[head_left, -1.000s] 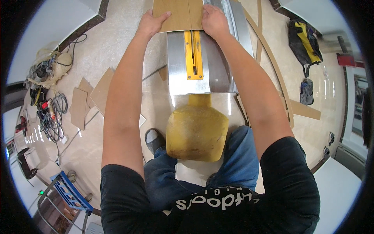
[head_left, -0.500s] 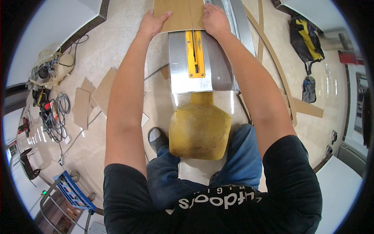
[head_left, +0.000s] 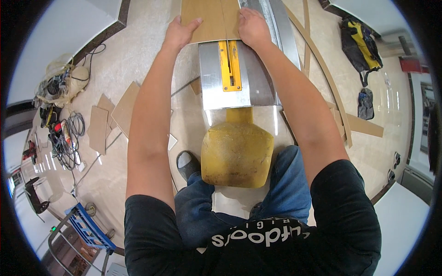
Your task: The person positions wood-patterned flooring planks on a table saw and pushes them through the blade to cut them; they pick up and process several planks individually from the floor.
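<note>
A brown board (head_left: 209, 18) with a thin line along its length lies over a metal saw table (head_left: 212, 92). A yellow slotted insert (head_left: 224, 69) shows below the board's near edge. My left hand (head_left: 179, 32) grips the board's left edge, thumb on top. At the right edge, my right hand (head_left: 253, 27) is closed on it with curled fingers. Between my legs is a worn yellow plastic piece (head_left: 235, 154) at the table's near end.
Tangled cords and tools (head_left: 62, 133) lie on the left floor near board offcuts (head_left: 99, 129) and a blue trolley (head_left: 85, 221). Long strips (head_left: 322, 73) lie right of the table. A black and yellow bag (head_left: 359, 50) sits farther right, by the wall.
The board and both hands have come slightly toward me over the table, so the board's near edge now covers more of the yellow insert's far end. Both hands keep their grip.
</note>
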